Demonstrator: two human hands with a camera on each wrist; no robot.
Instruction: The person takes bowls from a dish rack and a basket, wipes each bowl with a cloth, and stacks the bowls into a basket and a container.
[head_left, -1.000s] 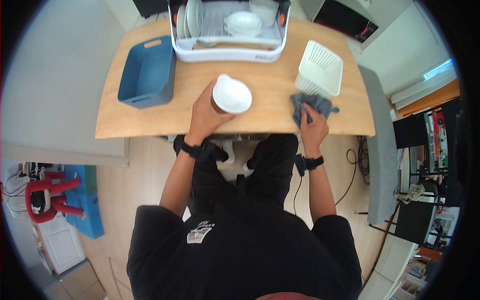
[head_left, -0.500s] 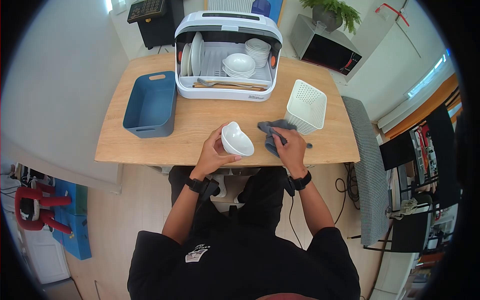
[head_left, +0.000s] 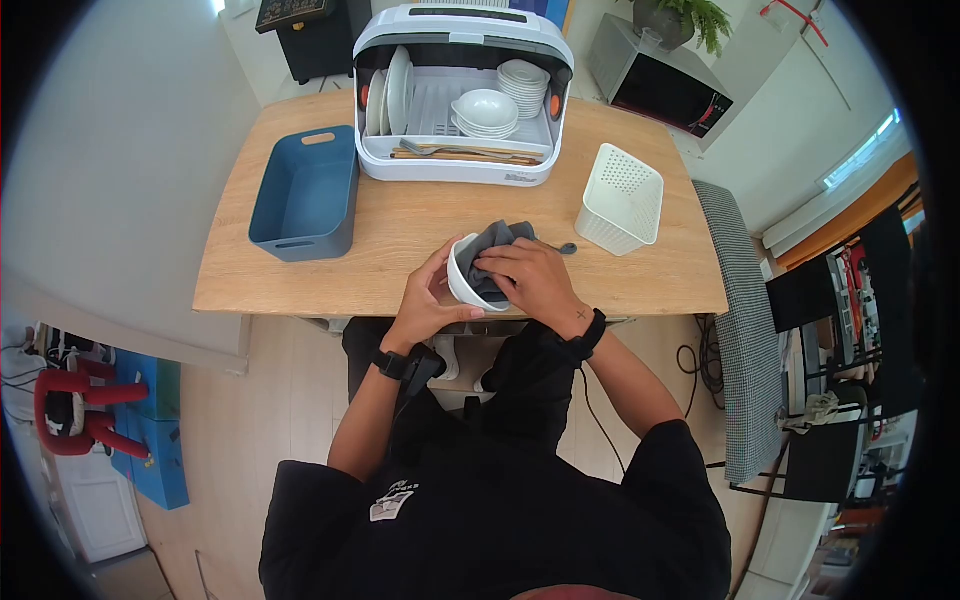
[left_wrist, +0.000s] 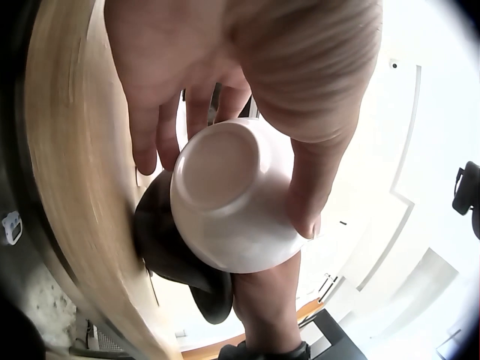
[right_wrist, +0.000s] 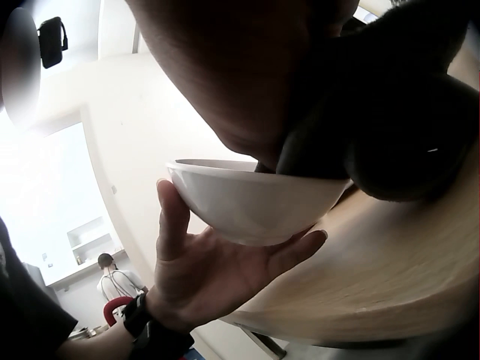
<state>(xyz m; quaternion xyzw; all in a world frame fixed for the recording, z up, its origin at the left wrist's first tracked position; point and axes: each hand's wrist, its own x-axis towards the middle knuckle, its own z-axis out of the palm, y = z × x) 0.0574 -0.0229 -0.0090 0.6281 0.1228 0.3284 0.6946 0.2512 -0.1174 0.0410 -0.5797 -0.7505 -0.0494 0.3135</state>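
A small white bowl [head_left: 457, 278] is tilted above the table's front edge, held at its side by my left hand [head_left: 424, 306]. The left wrist view shows the round base of the bowl [left_wrist: 221, 169] facing that palm, with the thumb along one side and the fingers along the other. My right hand [head_left: 541, 278] grips a dark grey cloth [head_left: 490, 242] and presses it into the bowl's inside. Part of the cloth hangs over the rim, and its fold hides most of the interior. In the right wrist view, fingers and thumb cradle the bowl [right_wrist: 259, 206] from below.
A white dish cabinet [head_left: 460, 172] at the back holds upright plates [head_left: 399, 92], stacked bowls [head_left: 486, 108] and cutlery. On the wooden table [head_left: 400, 215], a blue bin [head_left: 345, 225] stands left and a white perforated basket [head_left: 612, 232] right. A microwave [head_left: 665, 95] sits behind.
My right hand has brought the cloth leftward from beside the basket into the bowl. My left hand still holds the bowl, now tipped toward the right. The head view has shifted.
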